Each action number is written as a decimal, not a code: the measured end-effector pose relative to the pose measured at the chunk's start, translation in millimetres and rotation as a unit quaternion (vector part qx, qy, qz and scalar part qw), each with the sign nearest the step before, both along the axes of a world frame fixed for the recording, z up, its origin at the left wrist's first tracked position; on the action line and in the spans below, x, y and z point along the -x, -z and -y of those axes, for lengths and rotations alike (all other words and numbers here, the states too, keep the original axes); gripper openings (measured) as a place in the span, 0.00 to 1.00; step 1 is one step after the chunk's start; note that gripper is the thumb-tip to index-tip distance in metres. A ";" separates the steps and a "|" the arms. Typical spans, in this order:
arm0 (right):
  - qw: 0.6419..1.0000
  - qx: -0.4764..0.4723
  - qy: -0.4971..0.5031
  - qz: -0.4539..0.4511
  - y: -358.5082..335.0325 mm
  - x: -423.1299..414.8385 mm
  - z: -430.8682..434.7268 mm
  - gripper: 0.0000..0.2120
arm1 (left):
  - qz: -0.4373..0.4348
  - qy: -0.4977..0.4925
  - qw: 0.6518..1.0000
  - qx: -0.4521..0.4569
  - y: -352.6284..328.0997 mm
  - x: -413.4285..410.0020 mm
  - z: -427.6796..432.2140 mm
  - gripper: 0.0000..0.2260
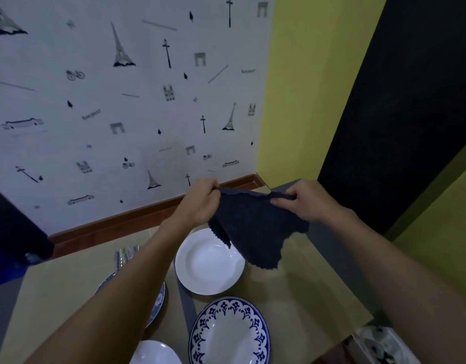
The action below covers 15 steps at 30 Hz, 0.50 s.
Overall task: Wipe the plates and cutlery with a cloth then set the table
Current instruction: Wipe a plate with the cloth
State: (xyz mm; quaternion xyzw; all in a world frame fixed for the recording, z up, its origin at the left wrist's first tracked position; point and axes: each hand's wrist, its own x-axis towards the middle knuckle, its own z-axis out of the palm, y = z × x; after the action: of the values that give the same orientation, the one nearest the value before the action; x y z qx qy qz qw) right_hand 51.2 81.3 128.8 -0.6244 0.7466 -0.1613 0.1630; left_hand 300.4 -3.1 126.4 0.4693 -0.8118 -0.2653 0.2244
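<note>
Both arms reach forward as the left hand (200, 200) and right hand (308, 199) each pinch a top corner of a dark navy scalloped cloth (255, 227), stretched above a plain white round plate (209, 266) on the tan desk (305, 298).

Small slanted script on the wallpaper (126, 109), probably "Bonjour!" (twice, among printed towers and bicycles)

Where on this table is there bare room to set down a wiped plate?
Bare mat lies right of the white plate and the blue-patterned plate, and left of the cutlery. The middle, between them, is crowded.
</note>
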 end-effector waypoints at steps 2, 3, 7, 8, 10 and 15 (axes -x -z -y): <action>1.000 -0.007 -0.009 -0.011 -3.2 2.1 -0.5 0.25 | -0.006 0.003 1.000 -0.012 0.9 0.4 -1.4 0.09; 1.000 -0.010 -0.011 -0.006 -4.0 2.9 -0.1 0.25 | -0.010 0.007 1.000 -0.020 1.3 0.5 -2.2 0.10; 0.999 -0.036 -0.014 0.017 2.4 4.8 2.5 0.19 | -0.017 0.023 1.000 -0.008 1.8 0.3 -3.3 0.13; 0.999 -0.037 -0.014 0.016 4.8 5.8 2.0 0.18 | -0.016 0.032 0.999 0.008 1.9 -0.1 -2.5 0.14; 0.999 -0.035 -0.010 0.004 7.3 8.2 -0.9 0.18 | -0.018 0.041 0.999 0.029 2.2 -2.7 -0.9 0.15; 0.996 -0.051 0.051 0.055 14.7 13.5 -2.3 0.22 | -0.020 -0.012 0.999 -0.037 9.0 -5.2 -0.1 0.14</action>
State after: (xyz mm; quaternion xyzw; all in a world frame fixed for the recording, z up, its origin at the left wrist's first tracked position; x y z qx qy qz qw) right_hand 37.7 83.7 114.0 -0.5667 0.7744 -0.1655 0.2274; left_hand 305.7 -3.0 117.4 0.4822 -0.7908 -0.3018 0.2258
